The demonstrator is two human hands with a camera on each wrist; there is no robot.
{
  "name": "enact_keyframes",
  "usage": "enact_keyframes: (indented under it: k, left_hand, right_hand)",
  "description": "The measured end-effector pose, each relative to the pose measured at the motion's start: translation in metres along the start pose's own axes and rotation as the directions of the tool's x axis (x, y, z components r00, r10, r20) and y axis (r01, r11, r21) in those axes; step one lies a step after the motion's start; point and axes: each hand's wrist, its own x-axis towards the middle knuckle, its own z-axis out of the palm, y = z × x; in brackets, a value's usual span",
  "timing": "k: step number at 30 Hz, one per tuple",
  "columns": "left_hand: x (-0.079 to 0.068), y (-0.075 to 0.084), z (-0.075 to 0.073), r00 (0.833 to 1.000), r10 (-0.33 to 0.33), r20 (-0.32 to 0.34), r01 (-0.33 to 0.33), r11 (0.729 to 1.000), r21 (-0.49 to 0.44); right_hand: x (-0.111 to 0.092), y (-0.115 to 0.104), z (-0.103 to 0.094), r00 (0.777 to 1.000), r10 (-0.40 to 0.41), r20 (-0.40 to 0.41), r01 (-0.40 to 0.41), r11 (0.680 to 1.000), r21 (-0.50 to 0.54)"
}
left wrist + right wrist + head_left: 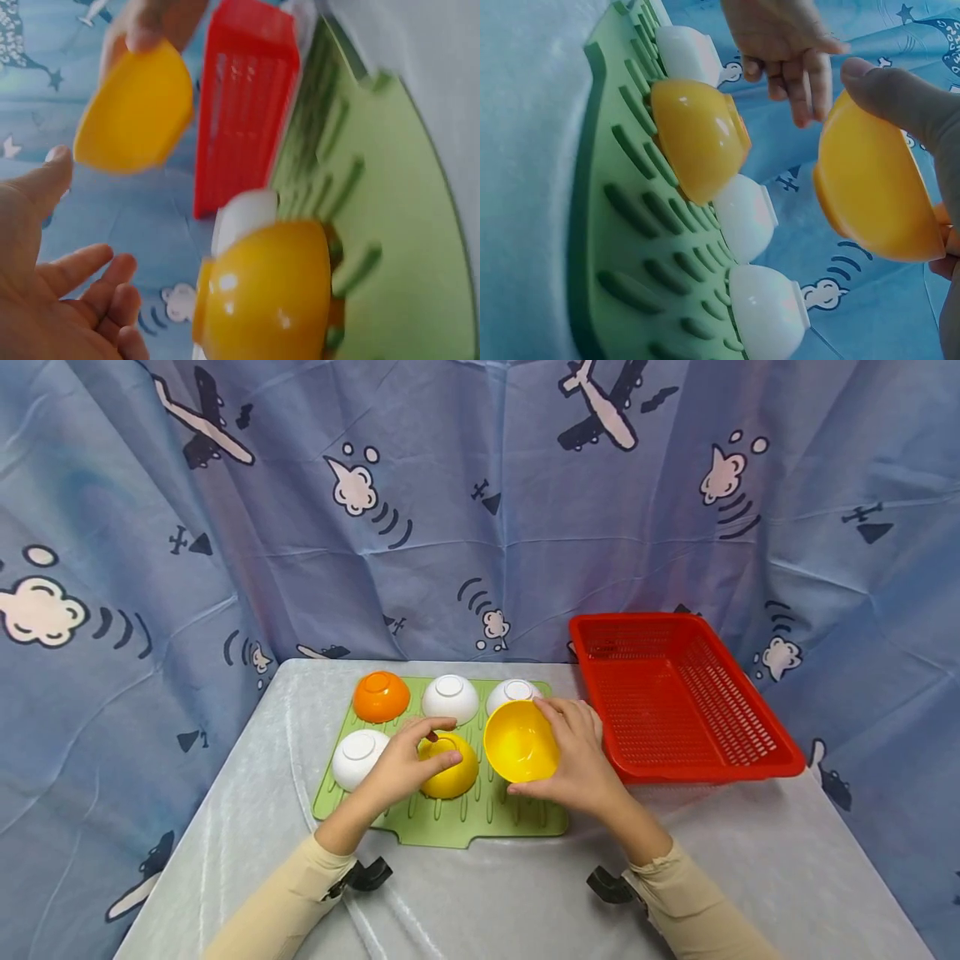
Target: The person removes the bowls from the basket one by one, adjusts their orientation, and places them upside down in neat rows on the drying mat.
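Note:
My right hand (581, 758) grips a yellow bowl (519, 745) by its rim and holds it raised and tilted above the right part of a green drying mat (438, 832). The left hand (401, 767) hovers over a second yellow bowl (454, 779), which lies upside down on the mat. In the left wrist view, the left fingers are spread and relaxed, with nothing held. Around that bowl, also upside down, are an orange bowl (381, 700) at back left and three white bowls: one at front left (358, 762), one at back middle (450, 702) and one at back right (510, 693).
A red perforated basket (712, 772) stands to the right of the mat. Pale cloth covers the table (495, 910), and a blue patterned curtain (435, 485) hangs behind it.

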Motion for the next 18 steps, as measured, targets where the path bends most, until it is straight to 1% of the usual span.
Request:
enact_keyframes:
  k: [4,9,12,15,18]
  left_hand:
    - [-0.003,0.011,0.007,0.997,-0.026,0.076,0.035,0.993,-0.112]
    - [-0.008,0.022,0.015,0.984,-0.052,0.168,0.089,0.971,-0.220]
    - [-0.010,0.025,0.018,0.975,-0.057,0.213,0.121,0.946,-0.301]
    - [-0.012,0.025,0.021,0.964,-0.060,0.259,0.161,0.907,-0.390]
    - [-0.013,0.023,0.023,0.956,-0.067,0.287,0.197,0.868,-0.455]
  right_hand:
    - [-0.003,-0.004,0.004,0.999,-0.033,-0.018,0.033,0.999,0.002]
    - [-0.005,-0.009,0.007,0.995,-0.093,-0.047,0.093,0.996,-0.009]
    - [-0.005,-0.013,0.009,0.989,-0.130,-0.074,0.129,0.992,-0.014]
    - [-0.005,-0.015,0.010,0.985,-0.145,-0.092,0.143,0.989,-0.022]
    - [-0.005,-0.017,0.012,0.985,-0.141,-0.098,0.139,0.990,-0.028]
